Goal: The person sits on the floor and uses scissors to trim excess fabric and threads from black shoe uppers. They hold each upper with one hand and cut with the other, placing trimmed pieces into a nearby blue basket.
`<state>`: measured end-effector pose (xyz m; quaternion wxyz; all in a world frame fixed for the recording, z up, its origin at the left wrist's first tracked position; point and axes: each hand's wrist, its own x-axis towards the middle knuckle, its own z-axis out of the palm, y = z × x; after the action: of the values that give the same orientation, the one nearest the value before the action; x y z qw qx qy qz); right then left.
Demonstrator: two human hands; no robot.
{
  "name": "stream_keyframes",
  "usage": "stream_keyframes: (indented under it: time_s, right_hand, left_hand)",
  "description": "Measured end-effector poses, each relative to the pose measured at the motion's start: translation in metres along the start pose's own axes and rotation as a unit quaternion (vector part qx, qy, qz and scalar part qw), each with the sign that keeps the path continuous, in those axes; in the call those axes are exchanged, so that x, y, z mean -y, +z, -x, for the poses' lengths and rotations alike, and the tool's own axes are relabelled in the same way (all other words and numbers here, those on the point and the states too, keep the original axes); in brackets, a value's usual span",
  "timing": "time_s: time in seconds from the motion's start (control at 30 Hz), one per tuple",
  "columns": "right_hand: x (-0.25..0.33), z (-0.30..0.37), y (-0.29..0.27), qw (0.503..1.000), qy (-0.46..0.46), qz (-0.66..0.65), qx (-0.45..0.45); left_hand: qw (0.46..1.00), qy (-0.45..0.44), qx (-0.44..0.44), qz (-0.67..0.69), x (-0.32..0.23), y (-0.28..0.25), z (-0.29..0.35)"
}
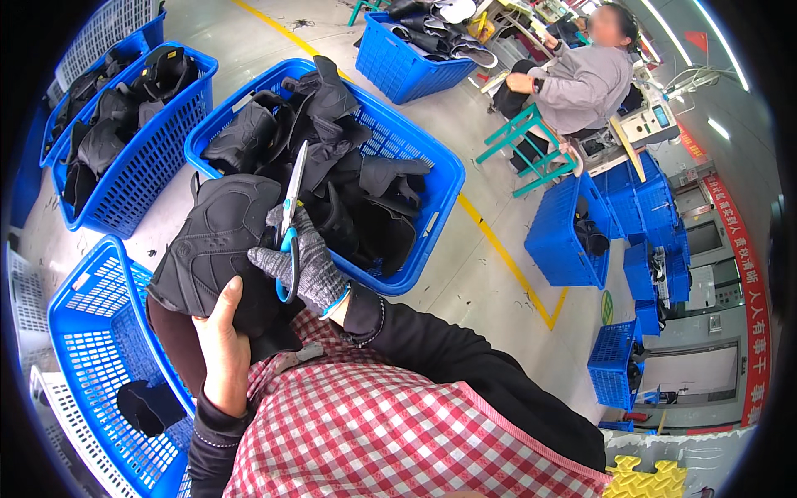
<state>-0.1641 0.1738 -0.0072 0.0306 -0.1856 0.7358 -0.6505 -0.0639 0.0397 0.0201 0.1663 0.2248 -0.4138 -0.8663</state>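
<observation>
Viewing through the head camera, I locate the black shoe upper (217, 224) at 9 o'clock from the centre of view. The bare left hand (222, 340) is at the upper's 6 o'clock edge, gripping it with the thumb on the near face. The right hand (314, 261), in a grey knit glove, is at the 3 to 4 o'clock side, wrapped around blue-handled scissors (290, 206); the blades point toward 12 o'clock.

Taking the upper as reference, I note a blue basket (449, 195) at 2 o'clock, filled with black pieces. At 7 o'clock, a second basket (90, 353) contains a dark piece (149, 407). Between 10 and 11 o'clock, a further loaded basket (149, 162) stands on the floor. Well apart, at 2 o'clock, a person in grey (581, 87) is beside a green stool (525, 133).
</observation>
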Motion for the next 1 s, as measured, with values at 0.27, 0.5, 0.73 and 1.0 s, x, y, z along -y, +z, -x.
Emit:
stream_keyframes:
  time_s: [0.27, 0.5, 0.73, 1.0]
  right_hand:
    - [0.0, 0.001, -0.01, 0.994, 0.054, -0.077, 0.056]
    - [-0.008, 0.006, -0.018, 0.961, 0.105, -0.23, 0.113]
    - [-0.014, -0.007, -0.029, 0.622, 0.325, -0.709, 0.069]
    - [0.007, 0.021, -0.045, 0.846, 0.282, -0.407, 0.197]
  left_hand:
    - [0.999, 0.027, 0.007, -0.018, 0.006, -0.004, 0.004]
    - [0.999, 0.045, -0.009, -0.027, -0.005, 0.004, 0.005]
    - [0.992, 0.104, -0.035, 0.065, -0.053, -0.048, -0.022]
    - [0.966, 0.183, 0.182, -0.014, -0.03, -0.091, -0.039]
